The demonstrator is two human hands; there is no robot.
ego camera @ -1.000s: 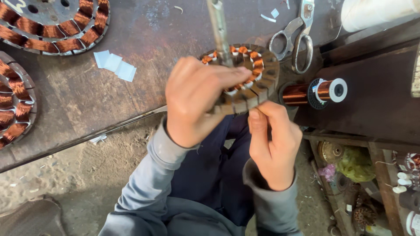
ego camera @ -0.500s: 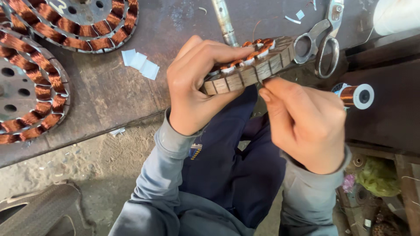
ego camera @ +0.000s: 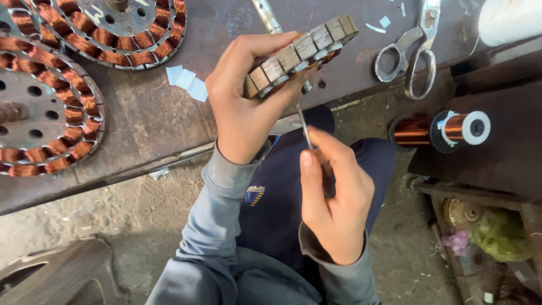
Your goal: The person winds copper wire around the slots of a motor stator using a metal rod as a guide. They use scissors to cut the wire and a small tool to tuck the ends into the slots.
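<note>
My left hand (ego camera: 248,107) grips a round stator core (ego camera: 305,51) by its rim, edge toward me, with copper windings showing on its far side. It is held over the edge of the dark workbench (ego camera: 141,118). Below it, my right hand (ego camera: 333,197) pinches a thin grey strip (ego camera: 305,127) that points up toward the core's lower edge. Both hands are above my lap, in grey sleeves.
Two wound stators (ego camera: 118,28) (ego camera: 45,107) lie on the bench at left, near small white paper slips (ego camera: 186,82). Scissors (ego camera: 412,48) and a white roll (ego camera: 508,20) lie at the upper right. A copper wire spool (ego camera: 440,130) rests on a dark ledge at the right.
My right hand has dropped away from the core's rim toward my lap, now holding the thin strip. The core has tipped further and lifted a little in my left hand.
</note>
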